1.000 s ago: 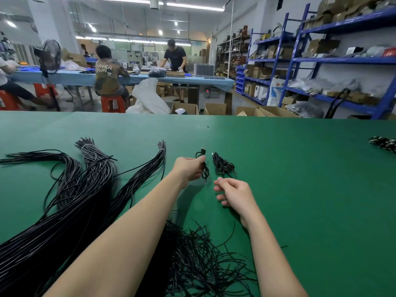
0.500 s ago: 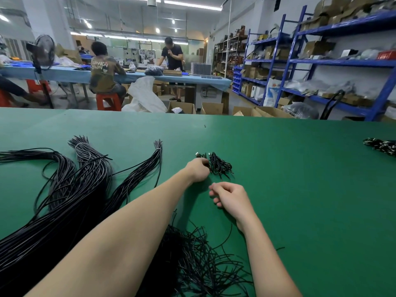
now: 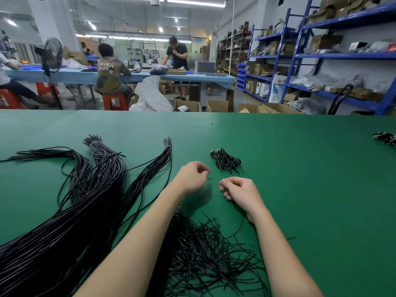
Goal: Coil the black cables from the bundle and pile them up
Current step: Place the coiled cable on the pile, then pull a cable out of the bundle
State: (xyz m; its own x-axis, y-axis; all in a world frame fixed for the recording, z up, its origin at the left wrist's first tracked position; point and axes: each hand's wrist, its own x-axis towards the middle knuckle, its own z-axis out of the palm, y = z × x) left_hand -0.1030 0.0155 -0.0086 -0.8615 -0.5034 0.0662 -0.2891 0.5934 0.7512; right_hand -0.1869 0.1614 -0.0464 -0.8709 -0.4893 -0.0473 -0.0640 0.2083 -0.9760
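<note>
Long black cables point(image 3: 96, 200) lie in bundles across the left of the green table point(image 3: 300, 179), some bound near their far ends. A small pile of coiled black cables point(image 3: 226, 161) sits just beyond my hands. My left hand point(image 3: 192, 176) hovers to the left of and nearer than that pile, fingers loosely curled, holding nothing. My right hand point(image 3: 240, 189) rests on the table beside it, fingers curled in toward the palm, with nothing visible in it. A thin black strand point(image 3: 237, 230) curves out from under my right wrist.
A heap of short black wire pieces point(image 3: 203, 254) lies between my forearms at the near edge. Another dark bundle point(image 3: 385, 138) sits at the table's far right. Beyond the table are cardboard boxes, blue shelving and people at a blue workbench.
My left hand carried a coiled cable to the small pile, set it down there, let go and drew back. My right hand stayed curled in place.
</note>
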